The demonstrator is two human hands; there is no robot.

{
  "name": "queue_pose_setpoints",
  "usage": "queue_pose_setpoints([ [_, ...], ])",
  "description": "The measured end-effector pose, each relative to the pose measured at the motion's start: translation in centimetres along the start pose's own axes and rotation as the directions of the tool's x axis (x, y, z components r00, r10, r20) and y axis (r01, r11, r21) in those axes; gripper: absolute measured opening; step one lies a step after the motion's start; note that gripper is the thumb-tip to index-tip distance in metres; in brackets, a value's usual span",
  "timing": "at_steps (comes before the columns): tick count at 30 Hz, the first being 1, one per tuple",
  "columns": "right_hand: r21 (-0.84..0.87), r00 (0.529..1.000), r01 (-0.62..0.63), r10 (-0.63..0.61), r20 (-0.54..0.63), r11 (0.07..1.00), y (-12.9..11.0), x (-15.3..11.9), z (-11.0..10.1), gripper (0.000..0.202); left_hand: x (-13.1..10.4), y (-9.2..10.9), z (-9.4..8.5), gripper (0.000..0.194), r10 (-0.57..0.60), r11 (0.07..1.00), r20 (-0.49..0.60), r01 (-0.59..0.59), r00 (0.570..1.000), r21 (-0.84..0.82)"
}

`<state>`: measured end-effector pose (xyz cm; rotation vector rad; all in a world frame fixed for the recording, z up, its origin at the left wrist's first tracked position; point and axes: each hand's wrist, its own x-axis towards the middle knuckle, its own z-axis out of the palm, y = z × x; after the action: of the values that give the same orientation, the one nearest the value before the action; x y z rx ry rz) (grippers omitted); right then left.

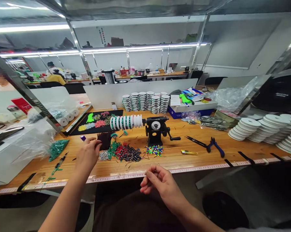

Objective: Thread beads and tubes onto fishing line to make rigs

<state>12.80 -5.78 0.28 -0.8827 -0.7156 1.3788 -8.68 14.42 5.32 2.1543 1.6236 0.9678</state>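
Note:
My left hand (87,154) is over the left part of the wooden bench, its fingers curled together beside a dark brown pad (103,140). A purple-capped item (82,138) shows just behind its knuckles. In front of the bench edge, my right hand (160,183) has thumb and fingertips pinched together. Whatever either hand holds is too small to make out. Between and beyond them lie piles of small red and black pieces (127,152), green pieces (113,149), silver beads (103,156) and mixed-colour beads (155,150). A black hand-crank winder (155,129) carries a row of white spools (126,121) wound with green-beaded strands.
Stacked wound spools (145,101) stand at the back, and white discs (248,129) at the right. Tweezers (196,141), blue-handled pliers (216,147) and a yellow lighter (189,152) lie right of the winder. A black mat (77,131) holds coloured piles. People sit far left.

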Motion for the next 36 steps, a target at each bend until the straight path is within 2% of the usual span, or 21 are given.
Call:
queue_pose_setpoints([
  [2, -0.007, 0.999, -0.027, 0.028, 0.035, 1.000, -0.2, 0.1, -0.4, 0.053, -3.1, 2.0, 0.0, 0.023, 0.032, 0.997, 0.159, -0.019, 0.987, -0.079],
  [3, -0.013, 0.998, -0.041, 0.042, 0.050, 0.999, -0.3, 0.0, -0.6, 0.053, -4.9, 3.1, 0.0, 0.028, 0.058, 0.989, 0.271, -0.019, 0.961, -0.144],
  [4, -0.020, 0.996, -0.053, 0.055, 0.065, 0.998, -0.4, -0.1, -0.6, 0.054, -6.7, 4.2, 0.0, 0.031, 0.097, 0.974, 0.405, -0.002, 0.909, -0.229],
  [5, -0.028, 0.995, -0.062, 0.064, 0.078, 0.998, -0.5, -0.2, -0.7, 0.054, -8.4, 5.1, 0.1, 0.031, 0.138, 0.933, 0.565, 0.084, 0.813, -0.349],
  [6, -0.037, 0.993, -0.070, 0.073, 0.092, 0.997, -0.5, -0.3, -0.6, 0.054, -9.9, 5.9, 0.3, 0.030, 0.158, 0.889, 0.666, 0.188, 0.729, -0.417],
  [7, -0.045, 0.991, -0.074, 0.078, 0.107, 0.996, -0.6, -0.4, -0.6, 0.053, -11.1, 6.5, 0.5, 0.029, 0.165, 0.849, 0.730, 0.281, 0.663, -0.447],
  [8, -0.053, 0.989, -0.078, 0.084, 0.120, 0.996, -0.6, -0.5, -0.6, 0.053, -12.1, 6.9, 0.7, 0.028, 0.164, 0.814, 0.771, 0.356, 0.616, -0.458],
  [10, -0.074, 0.986, -0.084, 0.094, 0.139, 0.994, -0.6, -0.6, -0.6, 0.052, -13.3, 7.2, 1.3, 0.028, 0.137, 0.773, 0.804, 0.446, 0.578, -0.452],
  [19, -0.091, 0.999, 0.000, 0.005, 0.052, 0.996, -0.7, -0.2, -1.0, 0.052, -14.7, 6.9, 3.3, 0.041, 0.166, 0.660, 0.852, 0.586, 0.496, -0.470],
  [21, -0.110, 0.999, 0.038, -0.039, -0.007, 0.993, -0.9, -0.1, -1.0, 0.052, -15.3, 6.9, 3.7, 0.041, 0.171, 0.601, 0.832, 0.613, 0.528, -0.513],
  [24, -0.172, 0.979, 0.120, -0.145, -0.142, 0.978, -1.3, -0.5, -1.2, 0.051, -16.1, 7.2, 4.1, 0.038, 0.056, 0.437, 0.743, 0.653, 0.667, -0.619],
  [25, -0.207, 0.970, 0.140, -0.176, -0.170, 0.968, -1.3, -0.9, -1.3, 0.049, -16.4, 7.3, 4.2, 0.036, -0.013, 0.361, 0.719, 0.673, 0.695, -0.645],
  [26, -0.253, 0.962, 0.155, -0.204, -0.181, 0.955, -1.3, -1.3, -1.5, 0.046, -16.6, 7.4, 4.3, 0.036, -0.084, 0.286, 0.705, 0.695, 0.704, -0.660],
  [27, -0.307, 0.957, 0.167, -0.229, -0.179, 0.937, -1.2, -1.8, -1.6, 0.042, -16.9, 7.6, 4.3, 0.036, -0.148, 0.214, 0.703, 0.717, 0.695, -0.664],
  [29, -0.423, 0.956, 0.172, -0.254, -0.145, 0.889, -0.8, -3.0, -1.6, 0.036, -17.3, 8.0, 4.5, 0.039, -0.237, 0.104, 0.719, 0.753, 0.654, -0.650],
  [32, -0.621, 0.951, 0.179, -0.296, -0.089, 0.763, 0.5, -4.5, -1.5, 0.026, -17.7, 8.5, 4.7, 0.041, -0.298, 0.015, 0.734, 0.771, 0.611, -0.636],
  [34, -0.751, 0.920, 0.211, -0.386, -0.064, 0.626, 1.3, -5.0, -1.4, 0.021, -17.8, 8.8, 5.0, 0.040, -0.304, 0.000, 0.730, 0.766, 0.612, -0.642],
  [36, -0.833, 0.865, 0.256, -0.500, -0.028, 0.490, 2.0, -5.2, -1.4, 0.018, -17.9, 9.0, 5.2, 0.040, -0.312, 0.000, 0.720, 0.758, 0.620, -0.653],
])
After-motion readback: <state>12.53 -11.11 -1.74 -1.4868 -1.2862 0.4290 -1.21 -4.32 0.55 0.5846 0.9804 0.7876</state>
